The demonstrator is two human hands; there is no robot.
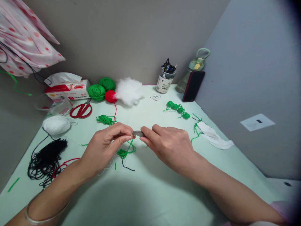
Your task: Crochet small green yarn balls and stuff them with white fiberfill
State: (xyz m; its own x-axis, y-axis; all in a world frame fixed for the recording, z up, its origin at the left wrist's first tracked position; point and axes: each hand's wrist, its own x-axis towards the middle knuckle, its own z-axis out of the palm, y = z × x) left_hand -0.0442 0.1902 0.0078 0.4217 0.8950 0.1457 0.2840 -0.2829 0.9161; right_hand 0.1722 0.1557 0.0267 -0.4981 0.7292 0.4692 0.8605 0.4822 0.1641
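My left hand (107, 144) and my right hand (168, 144) meet above the middle of the pale green table (150, 194). Both pinch a small grey metal tool, likely a crochet hook (138, 133), held between their fingertips. A strand of green yarn (125, 152) hangs from my left fingers down to a small green tangle on the table. A thin white thread and a short black thread lie just below it.
At the back stand two green yarn balls (101, 89), a red ball (110, 96), white stuffing (129, 91), a tissue box (68, 89) and red scissors (81, 110). White yarn (56, 125) and black yarn (45, 158) lie left. Green crocheted beads (178, 109), a jar (166, 80), phone (193, 85) and white cloth (215, 136) sit right.
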